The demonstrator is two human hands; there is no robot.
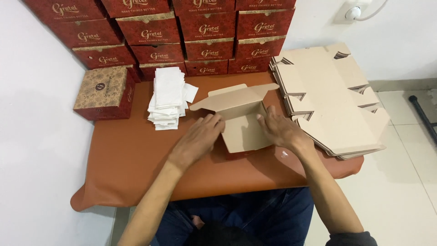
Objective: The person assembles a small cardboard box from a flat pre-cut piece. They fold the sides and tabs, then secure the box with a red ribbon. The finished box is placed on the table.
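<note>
Head view shows left hand (199,136) and right hand (281,129), grip wide, pressing the half-folded carton (241,119); hold both side walls square, flat blanks (332,100) at three o'clock.

Soft, even indoor light from above; faint shadows lie under the hands on the counter (118,159). Slight overall softness, mild wide-angle bending at the edges.

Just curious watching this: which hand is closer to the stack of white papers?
Left. The left hand lies just right of the white paper stack; the right hand sits farther off, across the half-folded box.
</note>
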